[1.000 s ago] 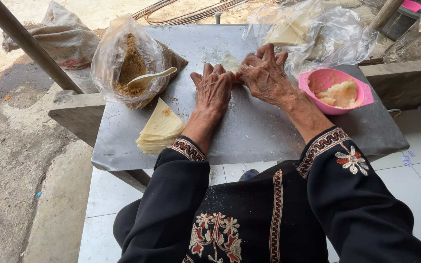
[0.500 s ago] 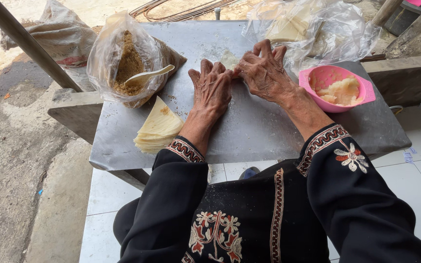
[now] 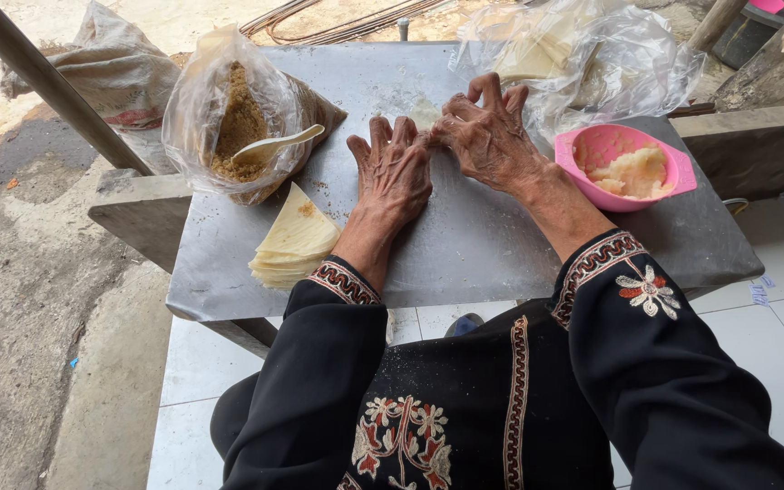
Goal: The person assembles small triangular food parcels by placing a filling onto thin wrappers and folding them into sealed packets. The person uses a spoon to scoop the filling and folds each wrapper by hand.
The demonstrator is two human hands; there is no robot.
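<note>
My left hand (image 3: 395,171) lies flat, palm down, on the grey metal tabletop (image 3: 465,254). Beside it my right hand (image 3: 487,134) is arched with fingertips pressing down. Both cover a thin pale wrapper (image 3: 425,112), of which only a small edge shows between the fingers. A stack of pale triangular wrappers (image 3: 295,243) lies left of my left forearm. A pink bowl (image 3: 673,177) with pale mash sits right of my right wrist.
A clear plastic bag of brown crumbly filling (image 3: 238,122) with a white spoon (image 3: 279,142) stands at the back left. Another clear bag with pale sheets (image 3: 583,54) lies at the back right. A metal pole (image 3: 56,95) slants at the left.
Both hands stay pressed on the wrapper in the middle of the table; the fingers have shifted only slightly. The view has tilted a little.
</note>
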